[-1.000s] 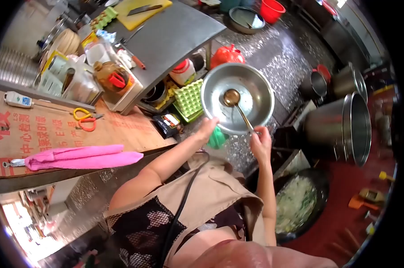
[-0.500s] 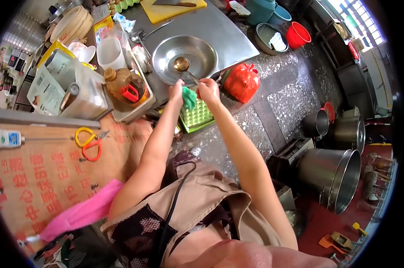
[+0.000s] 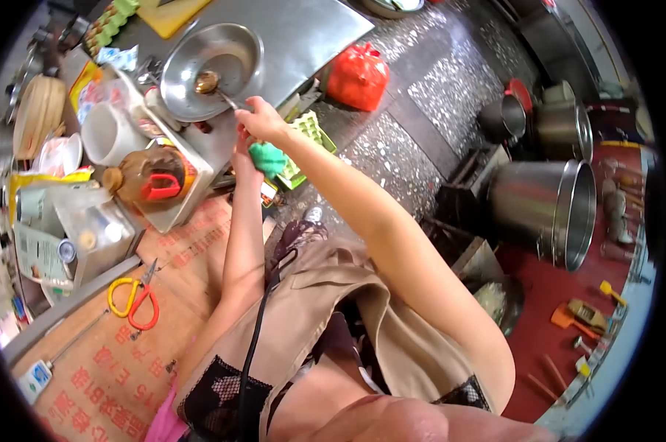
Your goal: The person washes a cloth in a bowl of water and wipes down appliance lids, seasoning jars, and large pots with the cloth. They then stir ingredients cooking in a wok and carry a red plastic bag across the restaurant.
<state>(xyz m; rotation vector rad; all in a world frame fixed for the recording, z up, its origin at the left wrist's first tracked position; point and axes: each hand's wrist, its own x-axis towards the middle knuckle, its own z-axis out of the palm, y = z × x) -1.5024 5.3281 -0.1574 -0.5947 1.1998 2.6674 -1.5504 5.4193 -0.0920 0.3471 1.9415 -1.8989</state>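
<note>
My right hand (image 3: 263, 120) is closed on the handle of a metal ladle (image 3: 207, 82). The ladle's bowl, brownish inside, hangs over or rests in a wide stainless steel basin (image 3: 243, 59); I cannot tell which. Just below the right hand, and partly hidden by it, is my left hand (image 3: 242, 144). A crumpled green cloth (image 3: 268, 158) bunches against it, apparently in its grip. Beneath the cloth is a pale green egg tray (image 3: 308, 130). The basin sits on a steel table (image 3: 303, 48).
A red plastic bag (image 3: 358, 76) stands on the floor beside the table. To the left are a large brown-liquid bottle (image 3: 145, 177), plastic tubs and scissors (image 3: 134, 300) on a printed board. Big steel pots (image 3: 539, 210) stand at right.
The view has turned and shifted, so the basin appears further left. My hands have come closer together, the right now overlapping the left. The ladle stays in the right hand.
</note>
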